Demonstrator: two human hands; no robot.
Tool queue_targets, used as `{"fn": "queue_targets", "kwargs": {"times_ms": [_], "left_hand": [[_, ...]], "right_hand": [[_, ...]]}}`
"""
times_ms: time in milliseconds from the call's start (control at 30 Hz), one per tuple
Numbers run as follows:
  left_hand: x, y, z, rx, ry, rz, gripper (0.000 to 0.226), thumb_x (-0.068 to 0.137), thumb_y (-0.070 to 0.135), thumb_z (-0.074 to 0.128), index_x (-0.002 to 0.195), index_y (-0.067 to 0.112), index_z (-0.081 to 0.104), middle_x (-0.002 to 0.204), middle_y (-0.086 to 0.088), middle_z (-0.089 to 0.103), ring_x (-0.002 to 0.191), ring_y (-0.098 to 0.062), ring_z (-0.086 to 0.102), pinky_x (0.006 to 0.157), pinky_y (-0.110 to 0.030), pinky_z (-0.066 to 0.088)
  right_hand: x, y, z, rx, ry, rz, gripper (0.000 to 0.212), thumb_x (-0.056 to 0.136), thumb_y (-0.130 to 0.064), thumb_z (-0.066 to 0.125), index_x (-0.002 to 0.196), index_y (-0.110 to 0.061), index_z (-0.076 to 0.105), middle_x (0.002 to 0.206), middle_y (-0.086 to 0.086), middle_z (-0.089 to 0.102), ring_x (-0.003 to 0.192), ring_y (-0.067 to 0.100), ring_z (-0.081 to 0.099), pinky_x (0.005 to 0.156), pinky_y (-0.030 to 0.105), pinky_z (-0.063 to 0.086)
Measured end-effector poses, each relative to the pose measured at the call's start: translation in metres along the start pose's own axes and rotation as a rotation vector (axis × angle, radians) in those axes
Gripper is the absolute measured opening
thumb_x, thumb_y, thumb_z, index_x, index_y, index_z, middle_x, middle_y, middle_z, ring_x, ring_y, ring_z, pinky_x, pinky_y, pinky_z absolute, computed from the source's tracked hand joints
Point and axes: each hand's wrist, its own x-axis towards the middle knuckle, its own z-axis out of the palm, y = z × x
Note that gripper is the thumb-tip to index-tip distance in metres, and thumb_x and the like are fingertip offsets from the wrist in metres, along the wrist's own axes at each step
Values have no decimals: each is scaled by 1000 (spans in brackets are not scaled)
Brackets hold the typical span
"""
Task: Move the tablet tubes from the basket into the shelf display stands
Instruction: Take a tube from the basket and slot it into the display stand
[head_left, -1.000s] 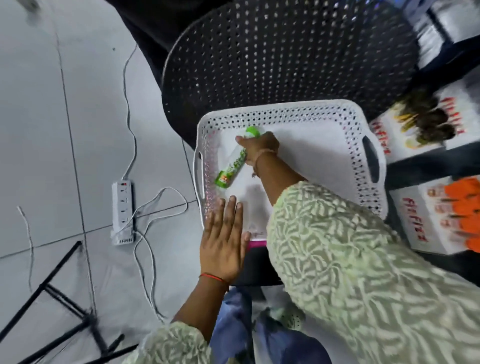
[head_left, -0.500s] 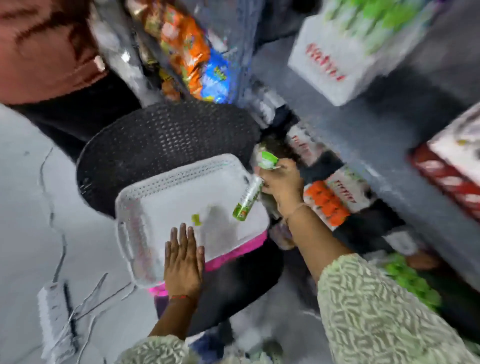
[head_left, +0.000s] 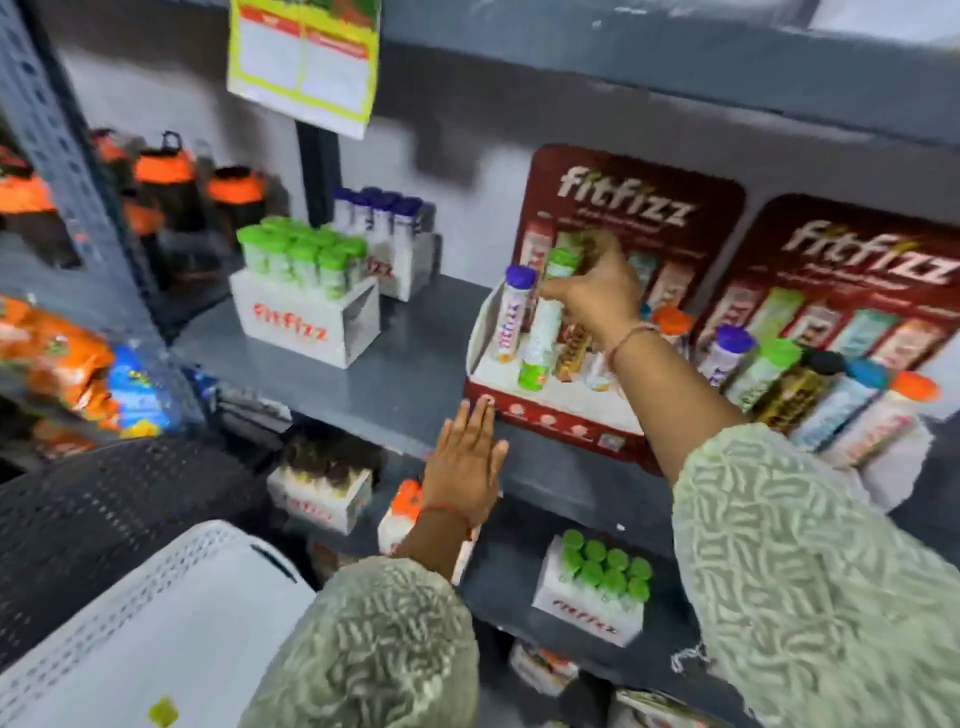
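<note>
My right hand (head_left: 595, 293) grips a green-capped tablet tube (head_left: 540, 338) near its top and holds it upright in the left red display stand (head_left: 550, 421) on the middle shelf. A purple-capped tube (head_left: 511, 314) leans in the slot just left of it. My left hand (head_left: 465, 462) lies flat, fingers apart, against the shelf's front edge below the stand's left corner. The white perforated basket (head_left: 156, 603) sits at the lower left; I see no tubes in its visible part.
A second red display stand (head_left: 852, 291) with several tubes is at the right. White boxes of green-capped tubes (head_left: 304, 291) and blue-capped tubes (head_left: 389, 234) stand further left. A black perforated basket (head_left: 104, 509) lies under the white one. More boxed tubes (head_left: 597, 592) fill the lower shelf.
My right hand lifted the green-capped tube out of the basket and up to the left display stand. My left hand left the basket rim and went to the shelf edge. The view swung up.
</note>
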Motion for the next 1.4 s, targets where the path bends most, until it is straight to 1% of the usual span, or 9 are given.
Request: {"fn": "queue_targets", "kwargs": {"times_ms": [100,233,433,700,867,1000,1200,1300,1400], "left_hand": [[0,-2,9,40,2,10,47,94,15,45,135,-2,30,147,-18,26,137,-38,18,113,-44,8],[-1,-2,9,43,30,21,45,88,7,57,128,-5,41,138,-23,41,129,-45,32,106,-55,16],[-1,-4,12,53,6,14,46,95,18,43,136,3,28,148,-15,27,138,-33,16,111,-38,2],[-1,-6,12,118,-38,5,48,99,27,29,140,8,16,153,-10,15,141,-23,4,112,-31,-6],[-3,-5,9,161,-72,14,72,87,51,-12,141,11,13,153,-6,14,141,-19,0,112,-31,-7],[-3,-5,9,151,-86,-10,49,99,31,22,141,10,10,154,-8,11,141,-20,-2,112,-30,-9],[-1,-4,7,184,-119,-19,50,99,33,19,142,12,6,155,-6,6,141,-19,-5,111,-30,-10],[-1,-3,6,198,-143,-16,50,99,33,18,142,11,4,155,-7,6,141,-20,-5,112,-32,-8],[-1,-4,5,208,-170,-14,51,99,33,17,142,10,2,155,-9,4,141,-21,-6,112,-32,-9]], "right_hand": [[17,-11,-4,-112,-80,-49,55,59,-10,78,111,-10,60,99,6,65,88,14,56,80,23,45],[33,-20,-11,-241,-130,-117,39,61,-6,74,98,-13,66,88,2,60,80,13,53,59,17,41],[44,-28,-20,-595,-292,-186,36,62,-11,79,95,-7,64,86,3,58,80,17,52,55,24,36],[38,-40,-15,-852,-444,-253,53,72,-35,75,112,-1,62,120,17,63,110,31,58,90,33,46],[40,-49,-22,-914,-574,-160,54,71,-22,78,119,-4,60,119,15,66,105,28,62,83,29,46],[41,-45,-24,-948,-493,-170,52,73,-29,76,112,2,60,111,16,65,100,30,60,74,31,44],[43,-38,-26,-978,-432,-192,37,72,-33,76,83,-10,50,71,2,48,80,25,50,48,24,29],[40,-42,-22,-999,-454,-181,42,71,-36,76,72,-8,44,66,0,43,78,25,50,53,28,35],[35,-50,-17,-1056,-480,-185,42,70,-36,77,82,-7,49,81,7,52,80,26,52,67,30,39]]}}
